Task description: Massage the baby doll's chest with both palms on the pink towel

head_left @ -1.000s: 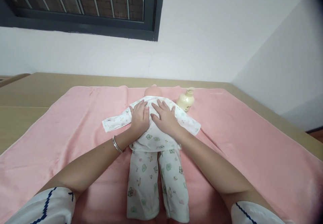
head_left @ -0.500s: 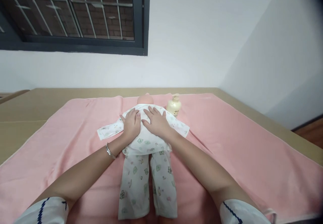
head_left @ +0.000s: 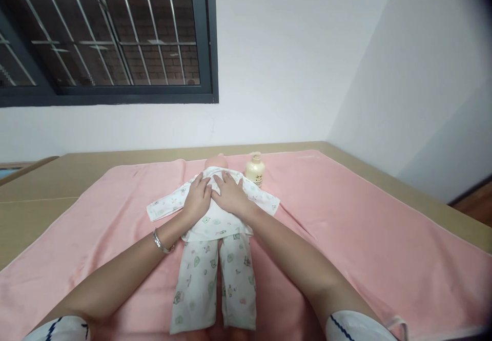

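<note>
A baby doll (head_left: 216, 162) lies on a pink blanket, its head toward the wall. It wears a white printed top (head_left: 215, 228) with long sleeves spread to both sides, and matching trousers (head_left: 196, 284). My left hand (head_left: 198, 198) rests flat on the left side of the doll's chest, fingers stretched toward its head. Flat on the other side of the chest lies my right hand (head_left: 231, 193), fingers apart. The two hands nearly meet at the thumbs. A silver bangle (head_left: 161, 242) circles my left wrist. Neither hand grips anything.
A cream pump bottle (head_left: 254, 169) stands upright just beyond the doll's right-hand sleeve. The pink blanket (head_left: 346, 238) covers most of the tan bed surface (head_left: 38, 187). Behind it rise a white wall (head_left: 269, 75) and a dark-framed barred window (head_left: 115, 95).
The camera view has tilted up and shifted slightly, so everything sits lower and a little left. My hands have slid slightly closer together on the doll's chest.
</note>
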The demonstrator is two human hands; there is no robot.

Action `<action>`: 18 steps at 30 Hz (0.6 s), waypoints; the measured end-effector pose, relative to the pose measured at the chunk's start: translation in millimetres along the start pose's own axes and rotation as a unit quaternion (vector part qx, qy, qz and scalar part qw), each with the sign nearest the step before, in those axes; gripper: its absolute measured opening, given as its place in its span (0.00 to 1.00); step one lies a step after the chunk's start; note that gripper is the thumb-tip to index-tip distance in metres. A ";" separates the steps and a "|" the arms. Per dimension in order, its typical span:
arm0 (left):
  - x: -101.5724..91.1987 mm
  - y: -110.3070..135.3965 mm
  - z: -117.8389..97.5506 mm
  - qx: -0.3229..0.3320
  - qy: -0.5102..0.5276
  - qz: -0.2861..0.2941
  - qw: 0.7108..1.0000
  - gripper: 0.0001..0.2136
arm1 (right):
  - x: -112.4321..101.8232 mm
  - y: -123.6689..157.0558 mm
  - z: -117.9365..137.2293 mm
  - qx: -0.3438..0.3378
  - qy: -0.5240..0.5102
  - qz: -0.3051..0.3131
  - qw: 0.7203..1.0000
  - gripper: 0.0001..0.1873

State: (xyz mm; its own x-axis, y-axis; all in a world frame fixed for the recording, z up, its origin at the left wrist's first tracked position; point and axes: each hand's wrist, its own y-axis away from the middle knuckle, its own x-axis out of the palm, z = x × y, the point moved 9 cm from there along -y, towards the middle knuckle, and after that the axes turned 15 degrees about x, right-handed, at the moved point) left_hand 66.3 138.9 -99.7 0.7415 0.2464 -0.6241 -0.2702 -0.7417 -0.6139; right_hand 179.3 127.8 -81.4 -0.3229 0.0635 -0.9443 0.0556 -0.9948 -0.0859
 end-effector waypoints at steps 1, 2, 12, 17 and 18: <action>-0.5 0.1 -0.9 0.008 0.009 -0.007 1.000 0.21 | -0.7 1.1 1.5 -0.010 0.005 -0.014 1.000 0.33; -1.2 0.4 -0.9 0.011 0.015 -0.013 1.000 0.21 | -1.9 2.2 3.6 -0.023 0.010 -0.028 0.999 0.32; -14.9 -4.8 -28.7 0.006 0.019 -0.036 0.999 0.16 | -8.8 -2.1 2.8 -0.017 -0.030 0.017 0.999 0.30; -22.7 -27.7 -55.6 0.017 0.127 -0.085 0.988 0.15 | -45.4 8.0 0.8 0.032 0.024 -0.079 0.996 0.25; -23.7 -33.5 -55.2 -0.003 0.175 -0.109 0.978 0.14 | -59.5 10.5 3.4 0.017 0.028 -0.110 0.993 0.25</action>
State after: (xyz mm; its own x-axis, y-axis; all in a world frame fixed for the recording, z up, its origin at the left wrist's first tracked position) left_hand 91.6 123.5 -37.7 0.9466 0.1713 -0.2732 -0.0785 -0.6993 -0.7105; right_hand 195.9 113.2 -25.0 -0.2706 0.2838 -0.9199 -0.0422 -0.9581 -0.2832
